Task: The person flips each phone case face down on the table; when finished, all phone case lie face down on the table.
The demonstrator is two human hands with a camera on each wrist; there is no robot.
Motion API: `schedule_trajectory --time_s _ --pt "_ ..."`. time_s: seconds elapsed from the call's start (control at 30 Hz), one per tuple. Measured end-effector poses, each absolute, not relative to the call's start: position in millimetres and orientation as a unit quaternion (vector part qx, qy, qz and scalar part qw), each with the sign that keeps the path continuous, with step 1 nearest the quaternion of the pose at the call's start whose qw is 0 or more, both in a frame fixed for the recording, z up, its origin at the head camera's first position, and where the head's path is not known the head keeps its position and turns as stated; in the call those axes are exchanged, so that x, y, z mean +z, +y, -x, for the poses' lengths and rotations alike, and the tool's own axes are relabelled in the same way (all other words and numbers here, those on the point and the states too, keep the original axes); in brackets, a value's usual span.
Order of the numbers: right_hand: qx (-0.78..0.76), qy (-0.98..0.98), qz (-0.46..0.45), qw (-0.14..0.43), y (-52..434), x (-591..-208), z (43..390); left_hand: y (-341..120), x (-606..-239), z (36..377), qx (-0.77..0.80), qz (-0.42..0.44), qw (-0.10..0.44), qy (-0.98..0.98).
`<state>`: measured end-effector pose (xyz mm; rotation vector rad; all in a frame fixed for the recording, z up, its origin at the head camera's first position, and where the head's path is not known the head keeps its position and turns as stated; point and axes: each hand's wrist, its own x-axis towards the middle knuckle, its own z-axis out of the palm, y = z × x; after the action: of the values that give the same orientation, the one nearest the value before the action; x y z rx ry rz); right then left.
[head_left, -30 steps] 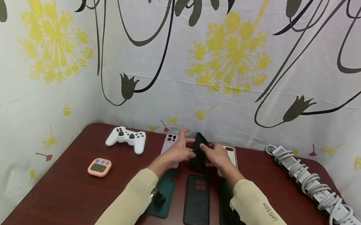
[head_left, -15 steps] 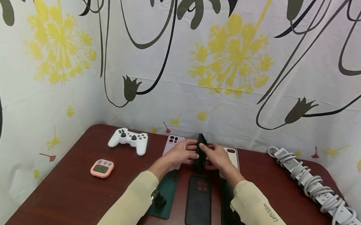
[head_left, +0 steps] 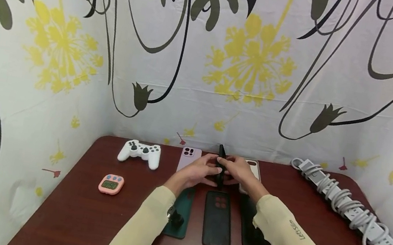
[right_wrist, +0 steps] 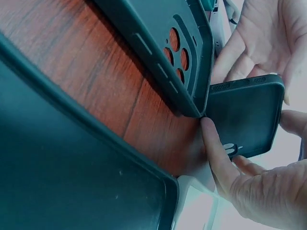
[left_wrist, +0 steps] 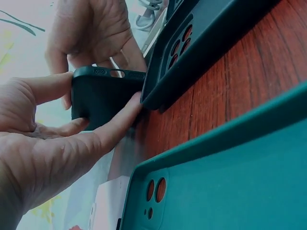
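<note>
A black phone (head_left: 219, 165) stands on edge above the table, held between both hands. My left hand (head_left: 199, 171) grips its left side and my right hand (head_left: 238, 170) its right side. The left wrist view shows the black phone (left_wrist: 103, 96) with my left fingers (left_wrist: 115, 124) under it and the thumb over its edge. In the right wrist view the black phone (right_wrist: 244, 117) sits in my right fingers (right_wrist: 218, 153). Just in front of the hands lie three cases: a teal case (head_left: 181, 211), a dark case with red holes (head_left: 218, 218) and a dark case (head_left: 252, 234).
A pink phone (head_left: 189, 158) and a white phone (head_left: 252, 168) lie flat behind the hands. A white game controller (head_left: 139, 152) and a pink timer (head_left: 110, 183) sit at left on the brown table (head_left: 70, 214). A white power strip with coiled cable (head_left: 348, 208) lies at right.
The black phone has turned more upright and edge-on. My left hand has closed in on it, so both hands now hold it.
</note>
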<state>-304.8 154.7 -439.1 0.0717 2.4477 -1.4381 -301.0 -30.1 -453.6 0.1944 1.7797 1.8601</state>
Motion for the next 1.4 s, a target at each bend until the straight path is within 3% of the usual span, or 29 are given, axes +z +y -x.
schedule_trajectory --time_s 0.43,0.87,1.4 --pt "-0.563 0.804 -0.030 0.189 159 -436 307 -29 -453 300 0.667 -0.090 0.293 0.680" --pt "-0.601 0.774 -0.063 0.188 158 -431 302 -23 -451 296 0.652 -0.103 0.284 0.696" --pt "-0.623 0.766 -0.084 0.138 156 -422 294 -28 -452 297 0.657 -0.096 0.280 0.694"
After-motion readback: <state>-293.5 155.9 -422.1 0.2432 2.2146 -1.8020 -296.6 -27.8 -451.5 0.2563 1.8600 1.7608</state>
